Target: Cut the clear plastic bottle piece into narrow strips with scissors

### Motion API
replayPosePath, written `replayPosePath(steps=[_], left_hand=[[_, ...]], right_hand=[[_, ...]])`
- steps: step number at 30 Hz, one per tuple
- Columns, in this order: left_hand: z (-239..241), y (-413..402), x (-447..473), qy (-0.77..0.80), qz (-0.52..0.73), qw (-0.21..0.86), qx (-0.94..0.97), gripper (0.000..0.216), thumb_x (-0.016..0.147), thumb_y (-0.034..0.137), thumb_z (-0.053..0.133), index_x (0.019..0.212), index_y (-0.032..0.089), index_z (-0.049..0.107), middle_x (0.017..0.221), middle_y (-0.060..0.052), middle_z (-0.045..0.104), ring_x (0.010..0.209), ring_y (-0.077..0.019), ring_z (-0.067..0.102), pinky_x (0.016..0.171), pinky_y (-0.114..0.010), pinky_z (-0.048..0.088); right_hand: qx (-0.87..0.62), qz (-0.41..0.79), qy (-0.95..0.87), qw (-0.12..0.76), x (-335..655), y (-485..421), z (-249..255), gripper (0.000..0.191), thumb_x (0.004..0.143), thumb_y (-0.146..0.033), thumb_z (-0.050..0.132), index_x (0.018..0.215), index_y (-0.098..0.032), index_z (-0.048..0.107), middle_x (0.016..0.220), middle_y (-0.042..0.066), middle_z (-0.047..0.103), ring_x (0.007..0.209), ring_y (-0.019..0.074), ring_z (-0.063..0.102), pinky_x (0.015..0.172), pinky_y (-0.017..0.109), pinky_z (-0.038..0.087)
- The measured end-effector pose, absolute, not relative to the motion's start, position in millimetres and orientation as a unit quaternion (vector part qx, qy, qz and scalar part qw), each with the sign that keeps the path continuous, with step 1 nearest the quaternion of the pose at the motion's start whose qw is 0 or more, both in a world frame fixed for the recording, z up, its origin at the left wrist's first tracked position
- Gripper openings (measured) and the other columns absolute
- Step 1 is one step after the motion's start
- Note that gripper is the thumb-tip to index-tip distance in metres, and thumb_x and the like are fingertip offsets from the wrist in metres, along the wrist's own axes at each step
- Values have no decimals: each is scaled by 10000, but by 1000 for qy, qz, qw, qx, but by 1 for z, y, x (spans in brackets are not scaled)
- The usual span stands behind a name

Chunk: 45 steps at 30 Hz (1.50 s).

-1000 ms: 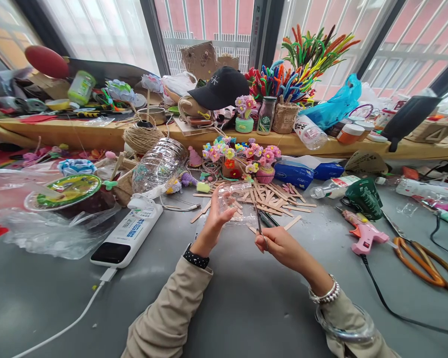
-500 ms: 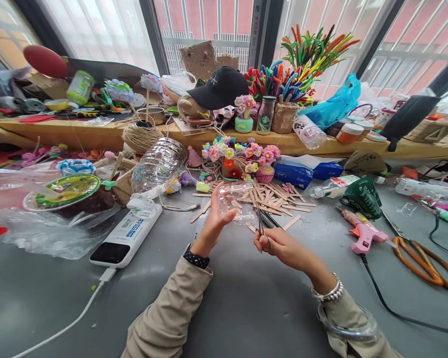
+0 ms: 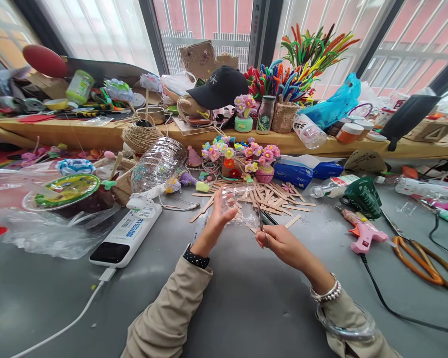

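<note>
A clear plastic bottle piece [image 3: 242,217] is gripped by my left hand [image 3: 220,219], thumb on the near side and fingers round its left end. My right hand [image 3: 274,237] grips small metal scissors [image 3: 261,218] by the handles, blades pointing up and away. The blades are at the right edge of the clear plastic; whether they bite into it I cannot tell. Behind and below the plastic lies a heap of wooden craft sticks [image 3: 280,196] on the grey table [image 3: 246,308].
To the right lie a pink glue gun [image 3: 368,236] with a black cord and large orange-handled scissors [image 3: 421,261]. A white power bank [image 3: 127,233] with a cable lies left. Pipe-cleaner flowers [image 3: 265,156] and a tissue pack [image 3: 293,172] stand behind the sticks.
The scissor blades have drawn closer together, and my right hand has shifted very slightly. My left hand keeps its hold on the clear plastic, almost unmoved.
</note>
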State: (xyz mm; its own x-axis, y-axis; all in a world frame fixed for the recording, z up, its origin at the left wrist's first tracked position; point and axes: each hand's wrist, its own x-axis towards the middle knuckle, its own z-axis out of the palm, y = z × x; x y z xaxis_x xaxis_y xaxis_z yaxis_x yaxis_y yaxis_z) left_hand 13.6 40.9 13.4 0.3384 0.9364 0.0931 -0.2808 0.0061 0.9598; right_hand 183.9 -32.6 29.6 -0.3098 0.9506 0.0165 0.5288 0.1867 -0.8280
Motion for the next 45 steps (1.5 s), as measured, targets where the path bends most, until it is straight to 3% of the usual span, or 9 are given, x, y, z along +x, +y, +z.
replayPosePath(steps=[4,14,32,45], left_hand=[[14,40,14,308,495,636,506,741,665,417,637,1314,257,316,1246,-92,431,1156,-281,438,928,-410,388],[17,39,13,309,489,648,496,722,691,406,629,1322,275,302,1275,-96,408,1178,-293,426,938,-438,388],[16,40,13,322,495,627,508,731,673,365,646,1321,257,324,1270,-101,430,1186,-294,428,951,-421,375],[14,40,14,332,497,608,522,755,672,414,644,1327,269,298,1279,-107,410,1191,-308,421,941,-435,382]], right_hand=[[-496,414,-706,289,186,-34,31,640,810,-727,206,613,-174,462,562,-26,383,536,101,351,513,236,294],[-528,385,-717,242,185,-34,36,647,787,-753,207,602,-180,443,565,-22,411,556,112,382,537,242,297],[-505,408,-718,252,187,-34,34,667,772,-767,207,612,-175,468,585,-16,425,561,109,373,539,245,306],[-495,430,-697,289,184,-34,29,610,837,-690,227,622,-174,470,571,-26,390,545,101,359,515,233,283]])
